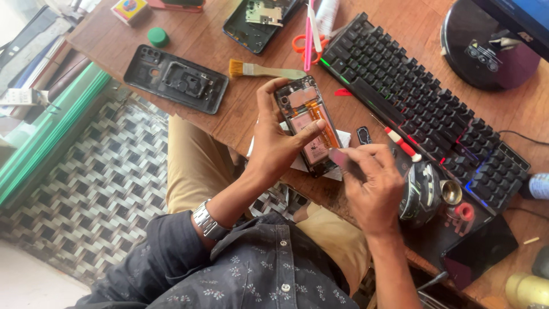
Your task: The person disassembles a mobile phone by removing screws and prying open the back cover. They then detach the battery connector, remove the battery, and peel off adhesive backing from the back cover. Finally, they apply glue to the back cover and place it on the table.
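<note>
Left hand fingers grip the opened black phone with orange ribbon cable; right hand fingers pinch a small flat pink pick at its 5 o'clock edge.

A brown wooden tabletop runs slantwise across the view, its grain plain in soft, even daylight. Below its edge lies a floor patterned in a dark and pale woven lattice (it gives way to a plain light strip at the lower left). A green-edged glass panel leans beside the tabletop's left end, with stacked papers and folders behind it.
</note>
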The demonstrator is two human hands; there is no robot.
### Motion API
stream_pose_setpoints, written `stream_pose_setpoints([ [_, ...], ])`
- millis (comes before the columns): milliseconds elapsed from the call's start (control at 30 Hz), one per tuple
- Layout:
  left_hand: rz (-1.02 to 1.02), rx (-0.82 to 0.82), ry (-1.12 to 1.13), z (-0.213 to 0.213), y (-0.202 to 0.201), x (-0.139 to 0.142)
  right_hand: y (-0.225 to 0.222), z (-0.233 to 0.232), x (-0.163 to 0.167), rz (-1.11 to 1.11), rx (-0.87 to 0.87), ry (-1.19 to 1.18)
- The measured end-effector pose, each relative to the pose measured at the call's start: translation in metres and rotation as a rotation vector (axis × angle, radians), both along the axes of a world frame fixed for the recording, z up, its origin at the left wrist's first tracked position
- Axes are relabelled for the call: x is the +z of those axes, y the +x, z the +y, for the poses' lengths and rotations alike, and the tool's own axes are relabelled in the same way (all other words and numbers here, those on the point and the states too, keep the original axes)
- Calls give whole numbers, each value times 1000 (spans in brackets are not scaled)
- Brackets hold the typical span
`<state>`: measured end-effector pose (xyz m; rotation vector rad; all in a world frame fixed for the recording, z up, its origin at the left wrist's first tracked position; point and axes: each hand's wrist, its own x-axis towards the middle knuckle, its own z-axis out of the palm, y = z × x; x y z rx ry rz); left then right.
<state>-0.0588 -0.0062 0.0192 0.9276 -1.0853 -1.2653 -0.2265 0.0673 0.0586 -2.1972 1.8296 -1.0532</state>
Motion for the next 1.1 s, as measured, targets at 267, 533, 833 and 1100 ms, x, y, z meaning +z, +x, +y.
stream_pose_setpoints([
  [267,20,-4,118,-2,13,13,-24,-23,22,32,-25,-197],
  [533,139,13,108,-7,32,11,-36,-71,13,431,71,-359],
  [833,215,-26,202,-5,52,9,-42,-73,7,612,98,-148],
  [1100,265,-212,210,3,48,4,-28,-39,20,-77,-82,-28],
])
